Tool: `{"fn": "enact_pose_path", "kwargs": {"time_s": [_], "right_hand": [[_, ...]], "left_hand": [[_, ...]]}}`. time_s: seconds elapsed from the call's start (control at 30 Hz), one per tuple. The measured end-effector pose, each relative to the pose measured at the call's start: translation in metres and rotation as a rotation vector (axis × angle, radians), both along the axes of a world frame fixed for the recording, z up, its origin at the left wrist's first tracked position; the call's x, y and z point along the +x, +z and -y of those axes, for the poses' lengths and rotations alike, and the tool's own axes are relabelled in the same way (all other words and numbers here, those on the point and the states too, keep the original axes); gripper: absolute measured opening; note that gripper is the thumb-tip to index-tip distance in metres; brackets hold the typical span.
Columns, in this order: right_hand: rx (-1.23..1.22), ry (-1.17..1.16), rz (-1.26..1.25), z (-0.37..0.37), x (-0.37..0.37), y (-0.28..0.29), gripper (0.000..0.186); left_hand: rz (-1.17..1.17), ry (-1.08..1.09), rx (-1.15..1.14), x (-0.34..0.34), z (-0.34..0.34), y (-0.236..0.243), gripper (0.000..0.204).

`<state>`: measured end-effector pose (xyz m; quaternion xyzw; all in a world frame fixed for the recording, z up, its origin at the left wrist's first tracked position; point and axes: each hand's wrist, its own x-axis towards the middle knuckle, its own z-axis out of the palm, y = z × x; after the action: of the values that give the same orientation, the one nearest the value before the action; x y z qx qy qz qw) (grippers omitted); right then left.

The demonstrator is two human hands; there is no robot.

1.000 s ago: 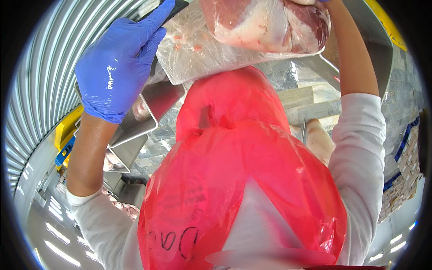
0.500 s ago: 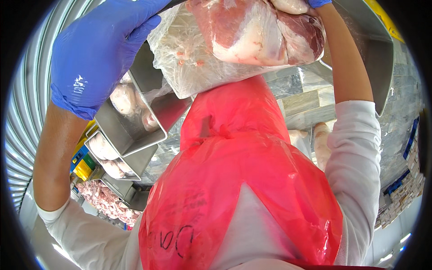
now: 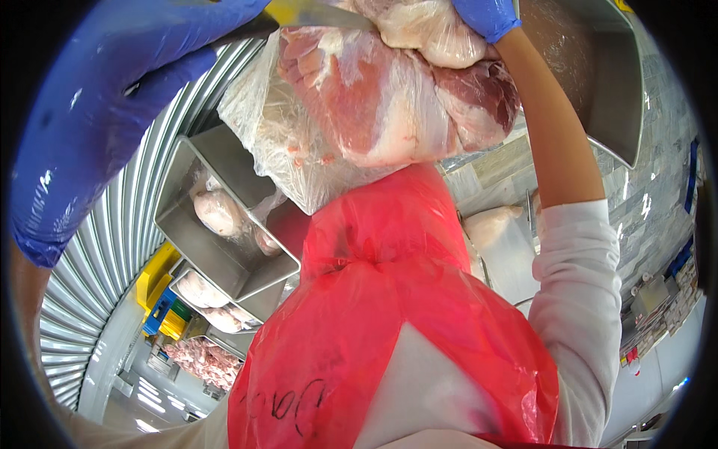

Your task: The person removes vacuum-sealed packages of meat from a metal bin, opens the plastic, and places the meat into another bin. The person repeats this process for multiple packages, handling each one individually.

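My left hand [image 3: 112, 97], in a long blue glove, is closed round a knife at the upper left. The knife's blade [image 3: 321, 16] points right, its tip end at a pale, whitish piece of meat [image 3: 430, 37]. My right hand [image 3: 486, 16], also blue-gloved, lies against that pale piece; its fingers run mostly out past the upper edge. Beneath is a large red-and-white cut of meat [image 3: 374, 97]. It rests on a clear plastic sheet [image 3: 277, 142] that covers a board-like surface with small meat scraps.
Steel bins [image 3: 224, 254] with pale meat stand at the left, beside a ribbed metal wall [image 3: 112, 292] and yellow crates [image 3: 153, 280]. A larger steel tub [image 3: 613, 90] is at the upper right. My red plastic apron [image 3: 389, 217] touches the work surface's near edge.
The view has shifted, so the meat appears lower. More of the knife and pale piece now show. My left hand has moved outward to the left, and my right hand shows more.
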<state>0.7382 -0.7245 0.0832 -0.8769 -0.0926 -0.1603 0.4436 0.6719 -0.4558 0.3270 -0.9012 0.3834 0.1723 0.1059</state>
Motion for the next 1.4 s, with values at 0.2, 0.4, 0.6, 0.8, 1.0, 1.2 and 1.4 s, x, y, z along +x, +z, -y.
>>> {"fn": "enact_pose_path", "kwargs": {"time_s": [0.2, 0.4, 0.6, 0.8, 1.0, 1.2, 1.4], "right_hand": [[0.09, 0.117, -0.132, -0.006, -0.006, 0.004, 0.027], [0.041, 0.096, -0.228, 0.012, 0.004, -0.001, 0.03], [0.042, 0.11, -0.251, 0.011, 0.012, -0.003, 0.029], [0.001, 0.061, -0.212, 0.019, 0.016, -0.022, 0.025], [-0.686, 0.197, 0.26, 0.034, 0.04, -0.039, 0.016], [-0.913, 0.113, 0.379, 0.044, 0.028, -0.036, 0.014], [-0.82, 0.116, 0.273, 0.036, 0.034, -0.026, 0.014]], "left_hand": [[-0.061, 0.189, -0.101, -0.02, -0.021, -0.024, 0.046], [-0.124, 0.389, -0.418, -0.045, -0.053, -0.087, 0.045], [-0.034, 0.335, -0.551, -0.06, -0.074, -0.131, 0.044], [-0.035, 0.487, -0.627, -0.085, -0.083, -0.183, 0.046], [0.014, 0.515, -0.487, -0.088, -0.083, -0.174, 0.046], [-0.023, 0.244, -0.607, -0.062, -0.069, -0.087, 0.04], [0.026, 0.147, -0.397, -0.057, -0.032, -0.037, 0.04]]}}
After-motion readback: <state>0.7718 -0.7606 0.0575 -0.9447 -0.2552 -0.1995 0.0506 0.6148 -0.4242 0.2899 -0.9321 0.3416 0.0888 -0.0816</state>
